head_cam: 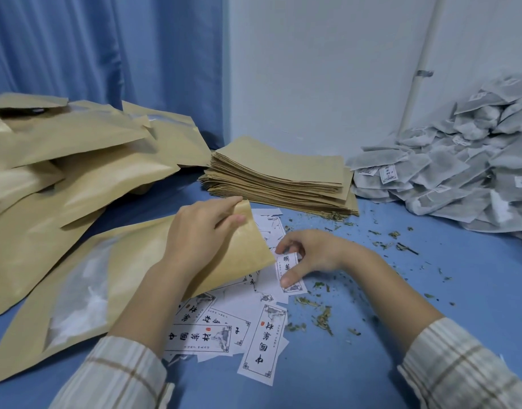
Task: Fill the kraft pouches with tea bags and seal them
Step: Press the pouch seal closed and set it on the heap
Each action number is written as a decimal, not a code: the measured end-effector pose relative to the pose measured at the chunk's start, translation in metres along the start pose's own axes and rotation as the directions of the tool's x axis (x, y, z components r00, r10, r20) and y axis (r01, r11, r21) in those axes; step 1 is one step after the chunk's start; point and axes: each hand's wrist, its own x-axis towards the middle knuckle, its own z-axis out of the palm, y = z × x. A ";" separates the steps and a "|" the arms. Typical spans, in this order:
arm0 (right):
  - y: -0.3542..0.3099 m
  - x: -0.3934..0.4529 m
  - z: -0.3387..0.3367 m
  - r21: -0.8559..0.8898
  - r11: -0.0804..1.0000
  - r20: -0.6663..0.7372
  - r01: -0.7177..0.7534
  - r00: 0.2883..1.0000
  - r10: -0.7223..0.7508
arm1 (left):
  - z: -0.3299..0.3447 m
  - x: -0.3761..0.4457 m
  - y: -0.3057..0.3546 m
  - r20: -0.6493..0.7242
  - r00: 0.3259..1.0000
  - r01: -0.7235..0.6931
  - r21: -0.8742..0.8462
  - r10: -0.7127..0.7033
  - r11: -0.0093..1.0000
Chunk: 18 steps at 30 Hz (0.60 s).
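Your left hand pinches the right-hand mouth corner of the kraft pouch, likely lifting it clear of the labels beneath. The pouch lies near left on the blue table; its long axis runs near-left to far-right, mouth rightward. Just beside it, your right hand grasps one label between curled fingers and thumb. The tea bags are heaped far right.

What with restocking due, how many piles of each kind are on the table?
Heap of bulging kraft pouches: 1
Stack of flat kraft pouches: 1
Heap of tea bags: 1
Scatter of printed labels: 1
Total: 4
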 end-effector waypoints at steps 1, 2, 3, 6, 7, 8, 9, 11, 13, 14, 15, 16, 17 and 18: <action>0.002 0.000 0.000 0.026 1.000 -0.026 0.000 1.000 0.001 | 0.000 0.000 0.000 0.001 1.000 -0.002 0.003 0.002 1.000; 0.004 -0.001 -0.001 0.068 0.998 -0.057 0.007 0.998 -0.003 | 0.000 -0.001 0.000 0.001 1.000 -0.005 0.006 0.005 1.000; 0.007 -0.002 -0.003 0.127 0.992 -0.087 0.020 0.996 -0.009 | 0.001 -0.001 0.001 0.001 1.000 -0.008 0.009 0.008 1.000; 0.015 -0.007 -0.011 0.410 0.910 -0.178 0.066 0.984 0.009 | 0.000 -0.001 0.001 0.004 1.000 -0.009 0.024 0.009 1.000; 0.017 -0.008 -0.012 0.551 0.830 -0.225 0.085 0.973 0.051 | 0.000 -0.001 0.001 0.009 1.000 -0.008 0.028 0.008 1.000; 0.017 -0.008 -0.013 0.683 0.721 -0.274 0.112 0.955 0.110 | 0.000 -0.001 0.001 0.011 1.000 -0.010 0.032 0.010 0.999; 0.015 -0.007 -0.013 0.774 0.614 -0.317 0.154 0.934 0.166 | 0.000 -0.001 0.002 0.008 1.000 -0.015 0.036 0.015 0.999; 0.004 -0.004 -0.009 0.826 0.517 -0.379 0.226 0.901 0.211 | 0.000 -0.002 0.004 -0.024 0.999 -0.038 0.030 0.039 0.999; -0.012 -0.001 -0.002 0.805 0.536 -0.394 0.254 0.904 0.164 | -0.001 -0.002 0.008 -0.075 0.994 -0.079 0.001 0.079 0.997; -0.021 0.000 0.001 0.785 0.566 -0.390 0.252 0.911 0.135 | -0.001 -0.003 0.010 -0.089 0.990 -0.111 -0.016 0.109 0.994; -0.028 0.001 0.005 0.760 0.600 -0.386 0.249 0.916 0.108 | 0.001 -0.004 0.013 -0.089 0.985 -0.150 -0.034 0.146 0.988; -0.035 0.002 0.008 0.736 0.635 -0.376 0.235 0.922 0.094 | 0.002 -0.005 0.016 -0.079 0.979 -0.193 -0.055 0.188 0.980; -0.040 0.004 0.011 0.713 0.668 -0.361 0.214 0.929 0.088 | 0.005 -0.006 0.020 -0.065 0.971 -0.235 -0.076 0.230 0.969; -0.043 0.004 0.012 0.691 0.699 -0.332 0.183 0.939 0.083 | 0.007 -0.007 0.023 -0.060 0.960 -0.277 -0.090 0.272 0.957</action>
